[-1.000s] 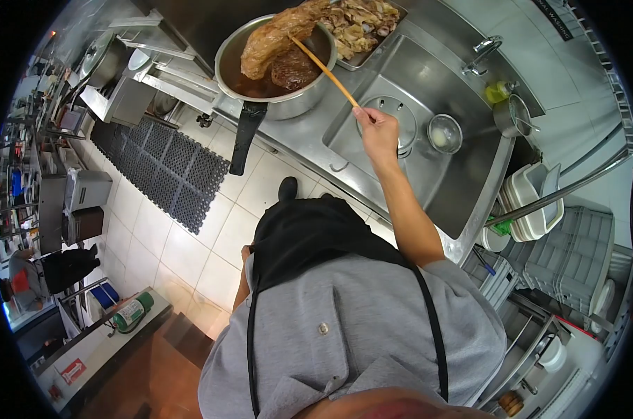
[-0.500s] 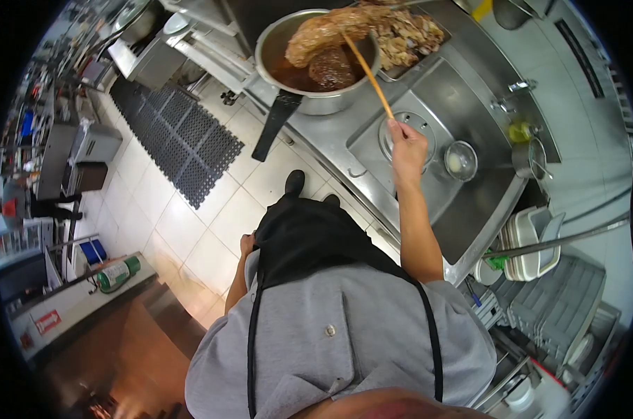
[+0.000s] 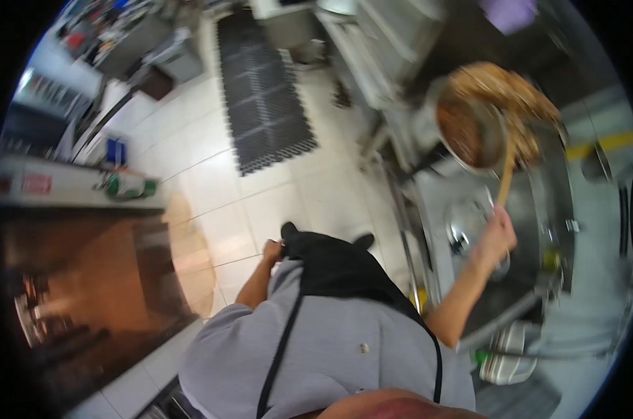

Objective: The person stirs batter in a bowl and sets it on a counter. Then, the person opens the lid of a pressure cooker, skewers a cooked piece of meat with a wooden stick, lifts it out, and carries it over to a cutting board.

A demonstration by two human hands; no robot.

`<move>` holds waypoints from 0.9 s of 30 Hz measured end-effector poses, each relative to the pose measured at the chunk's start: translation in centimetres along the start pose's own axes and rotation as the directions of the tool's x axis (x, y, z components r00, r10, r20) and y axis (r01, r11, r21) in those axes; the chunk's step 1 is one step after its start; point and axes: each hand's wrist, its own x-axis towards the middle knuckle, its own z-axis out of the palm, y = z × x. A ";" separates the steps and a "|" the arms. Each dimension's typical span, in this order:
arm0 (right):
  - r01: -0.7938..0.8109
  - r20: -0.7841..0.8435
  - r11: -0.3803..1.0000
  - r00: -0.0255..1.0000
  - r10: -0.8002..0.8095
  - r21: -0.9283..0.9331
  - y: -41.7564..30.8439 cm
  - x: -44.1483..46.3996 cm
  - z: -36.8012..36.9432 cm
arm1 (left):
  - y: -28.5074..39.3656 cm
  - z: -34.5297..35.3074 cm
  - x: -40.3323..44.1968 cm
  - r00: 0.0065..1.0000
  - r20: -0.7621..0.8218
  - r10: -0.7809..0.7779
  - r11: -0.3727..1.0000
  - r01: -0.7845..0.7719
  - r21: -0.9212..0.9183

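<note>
My right hand is closed around a long wooden stick-like handle over the sink. The handle's far end reaches a large brown piece of meat, and I cannot make out what is on that end. This meat lies across the top of a metal pot holding dark brown sauce. Beyond the handle is a heap of light brown pieces, blurred. My left hand hangs low beside the black apron, its fingers too smeared to read.
A black rubber mat lies on the tiled floor ahead. On the left, a green cylinder rests on a ledge. White plastic containers stand right of the sink. The dark pot handle juts toward the floor side.
The view has swung left, so pot, sink and right hand appear farther right. My right hand still grips the wooden handle. The large meat now lies farther toward the pot's far side.
</note>
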 end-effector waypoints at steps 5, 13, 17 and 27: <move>0.054 0.057 0.987 0.996 -0.063 0.152 -2.3 -3.3 4.5 | -4.3 -6.5 2.0 0.972 0.082 -0.221 0.916 0.236 -0.325; -0.030 0.217 0.981 0.976 -0.012 0.190 -5.9 -14.8 19.4 | -17.5 -23.2 8.5 0.904 -0.036 -0.425 0.746 0.328 -0.580; -0.097 0.347 0.963 0.938 0.004 0.250 -6.5 -20.2 29.2 | -18.0 -31.7 12.4 0.877 -0.080 -0.474 0.673 0.302 -0.675; -0.023 0.477 0.964 0.872 -0.110 0.265 -10.3 -30.2 59.5 | -22.1 -45.7 22.5 0.806 -0.139 -0.575 0.511 0.221 -0.830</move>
